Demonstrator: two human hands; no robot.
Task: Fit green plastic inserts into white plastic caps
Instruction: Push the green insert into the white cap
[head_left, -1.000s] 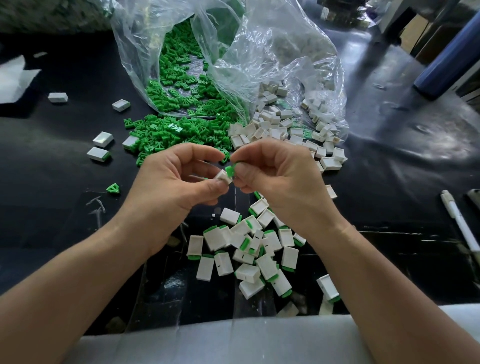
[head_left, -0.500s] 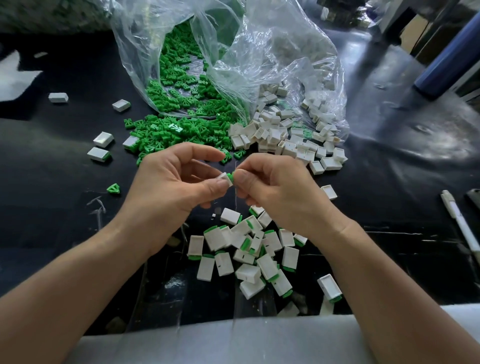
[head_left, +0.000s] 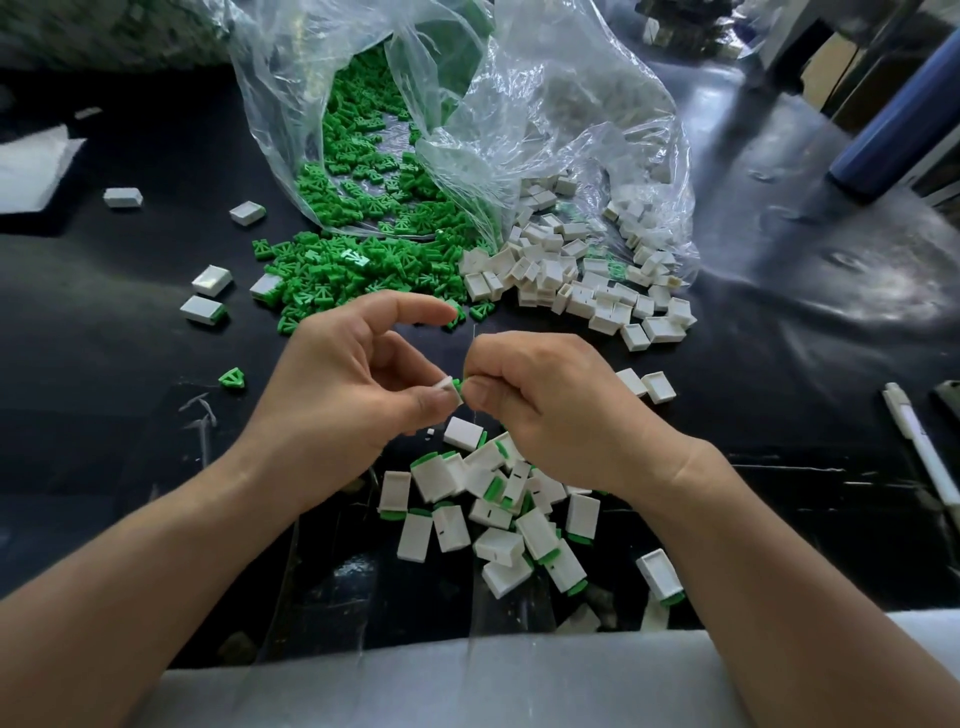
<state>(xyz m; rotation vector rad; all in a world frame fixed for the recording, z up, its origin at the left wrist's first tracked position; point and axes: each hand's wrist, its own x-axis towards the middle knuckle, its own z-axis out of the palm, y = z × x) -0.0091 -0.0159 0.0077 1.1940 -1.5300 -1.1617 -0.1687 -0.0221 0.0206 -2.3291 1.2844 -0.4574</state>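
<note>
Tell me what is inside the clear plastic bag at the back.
The clear plastic bag holds green inserts on its left side and white caps on its right, both spilling onto the black table. Crumpled, glaring film hides how deep they go.

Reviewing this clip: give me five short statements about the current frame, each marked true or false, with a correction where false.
1. The left hand pinches a white cap. True.
2. The right hand is empty. False: it pinches a green insert against the cap.
3. A heap of loose green inserts spills from a clear plastic bag. True.
4. The assembled pieces below the hands sit in a tray. False: they lie loose on the black table.
5. A white pen lies on the table's right side. True.
</note>
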